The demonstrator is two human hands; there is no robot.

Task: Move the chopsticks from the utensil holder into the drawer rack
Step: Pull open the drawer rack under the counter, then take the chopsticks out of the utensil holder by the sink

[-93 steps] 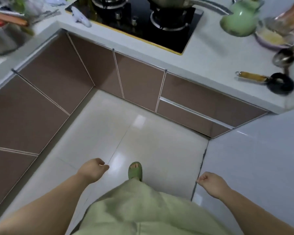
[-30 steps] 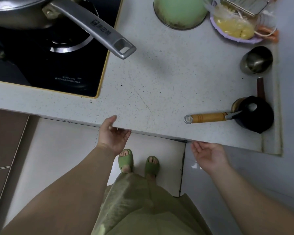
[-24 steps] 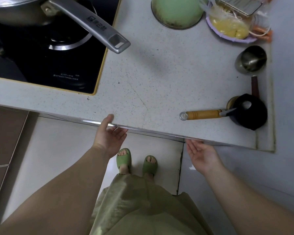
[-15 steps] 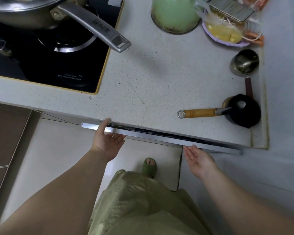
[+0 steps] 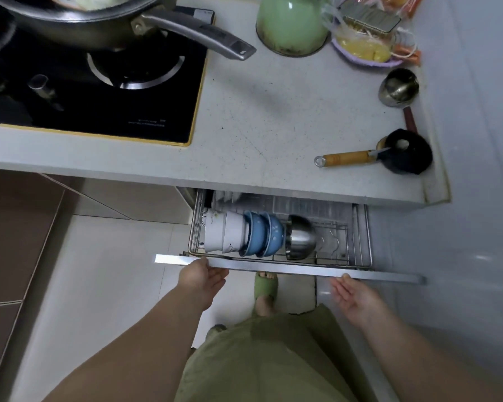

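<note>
A drawer under the counter stands partly pulled out, and its wire drawer rack (image 5: 360, 233) shows inside. My left hand (image 5: 202, 275) grips the left part of the metal drawer front (image 5: 288, 268), thumb on top and fingers underneath. My right hand (image 5: 356, 293) is palm up with fingers spread, its fingertips touching the underside of the drawer front further right. In the rack white bowls (image 5: 224, 235), blue bowls (image 5: 262, 237) and a steel bowl (image 5: 300, 240) stand on edge; the rack's right part holds nothing. No chopsticks or utensil holder are in view.
The grey countertop (image 5: 273, 117) overhangs the back of the drawer. On it are a black hob (image 5: 99, 91) with a pan whose handle (image 5: 204, 33) sticks out right, a green kettle (image 5: 291, 24), a steel ladle (image 5: 398, 87) and an orange-handled tool (image 5: 346, 158). A wall is on the right.
The drawer has slid out from nearly closed to partly open, exposing the rack and bowls. Both hands came back toward me with the drawer front.
</note>
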